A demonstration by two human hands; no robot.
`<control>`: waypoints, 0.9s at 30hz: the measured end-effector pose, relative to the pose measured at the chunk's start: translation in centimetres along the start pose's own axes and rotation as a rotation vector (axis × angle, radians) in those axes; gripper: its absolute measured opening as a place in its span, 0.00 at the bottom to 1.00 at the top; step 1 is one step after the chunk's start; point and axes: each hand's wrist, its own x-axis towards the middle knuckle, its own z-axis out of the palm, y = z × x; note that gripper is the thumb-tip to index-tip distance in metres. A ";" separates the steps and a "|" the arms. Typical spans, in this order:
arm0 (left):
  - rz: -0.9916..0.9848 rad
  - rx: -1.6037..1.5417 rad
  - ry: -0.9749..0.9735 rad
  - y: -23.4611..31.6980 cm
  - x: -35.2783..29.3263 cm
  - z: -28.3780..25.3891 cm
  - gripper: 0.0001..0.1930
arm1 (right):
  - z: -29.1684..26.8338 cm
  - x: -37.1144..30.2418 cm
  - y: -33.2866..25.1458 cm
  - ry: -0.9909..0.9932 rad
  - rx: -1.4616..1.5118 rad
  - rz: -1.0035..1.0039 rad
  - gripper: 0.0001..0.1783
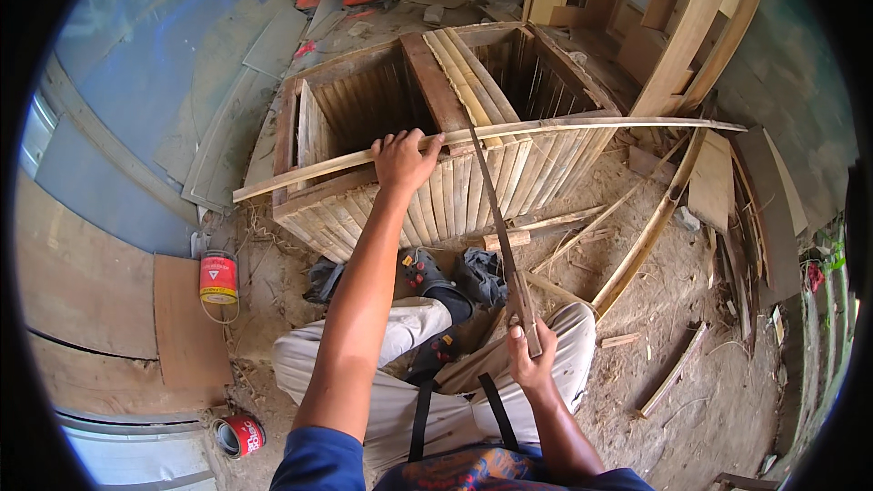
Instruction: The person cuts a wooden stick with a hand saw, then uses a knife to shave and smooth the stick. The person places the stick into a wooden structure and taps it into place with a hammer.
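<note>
A long thin wooden strip lies across the near top edge of a slatted wooden box, both its ends jutting out past the box. With my left hand I grip the strip left of its middle, fingers over its top. My right hand, low and near my knee, is closed around the wooden handle of a handsaw. The saw's narrow blade slants up and away from me, and its far end meets the strip just right of my left hand. Shorter strips rest across the box's middle beam.
A red and yellow can stands at left; a red can lies near my left elbow. Curved wood lengths and offcuts litter the dirt floor at right. Boards lean at the back right. My dark clogs are before the box.
</note>
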 end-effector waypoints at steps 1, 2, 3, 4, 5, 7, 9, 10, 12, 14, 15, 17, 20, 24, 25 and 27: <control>-0.013 0.005 -0.030 0.0 0.1 0.0 0.28 | 0.1 0.1 0.0 -0.010 0.020 0.030 0.16; -0.032 -0.013 -0.050 0.0 0.4 0.0 0.28 | 0.2 0.1 0.0 -0.010 0.002 0.015 0.15; -0.075 -0.022 -0.118 -0.1 0.8 0.0 0.29 | 0.3 0.2 -0.1 -0.017 -0.002 0.016 0.15; -0.112 -0.030 -0.173 -0.1 1.1 0.0 0.30 | 0.5 0.2 -0.1 -0.013 0.005 0.016 0.15; -0.136 -0.068 -0.203 -0.2 1.2 0.1 0.28 | 0.6 0.2 -0.1 -0.020 -0.017 0.011 0.15; -0.156 -0.139 -0.205 -0.3 1.5 0.5 0.26 | 0.9 0.1 -0.2 -0.012 -0.046 0.016 0.14; -0.007 -0.121 0.108 -0.3 0.4 1.4 0.22 | 1.1 0.1 -0.3 -0.012 -0.038 -0.032 0.14; 0.036 -0.094 0.205 -0.4 -0.1 1.8 0.20 | 1.1 0.1 -0.3 -0.011 -0.030 -0.036 0.14; 0.104 -0.093 0.393 -0.4 -0.6 2.5 0.16 | 1.0 0.1 -0.3 -0.019 -0.002 -0.032 0.15; 0.112 -0.091 0.459 -0.2 -1.3 3.1 0.14 | 0.8 0.1 -0.1 -0.027 -0.058 -0.036 0.15; 0.110 -0.091 0.475 -0.1 -1.5 3.3 0.14 | 0.6 0.1 0.0 -0.028 -0.072 -0.050 0.16; 0.120 -0.091 0.522 0.1 -1.6 3.3 0.13 | 0.4 -0.1 0.3 -0.029 -0.101 -0.052 0.17; 0.145 -0.102 0.571 0.3 -1.7 3.2 0.12 | 0.3 -0.5 0.7 -0.005 -0.073 -0.057 0.17; 0.144 -0.117 0.530 0.2 -1.7 2.9 0.12 | 0.4 -0.8 1.1 0.067 -0.030 -0.144 0.19; 0.141 -0.121 0.507 0.1 -1.5 2.8 0.12 | 0.4 -0.8 1.2 0.071 -0.019 -0.114 0.19; 0.092 -0.118 0.395 -0.1 -1.0 2.3 0.15 | 0.3 -0.5 1.2 0.063 0.055 -0.056 0.19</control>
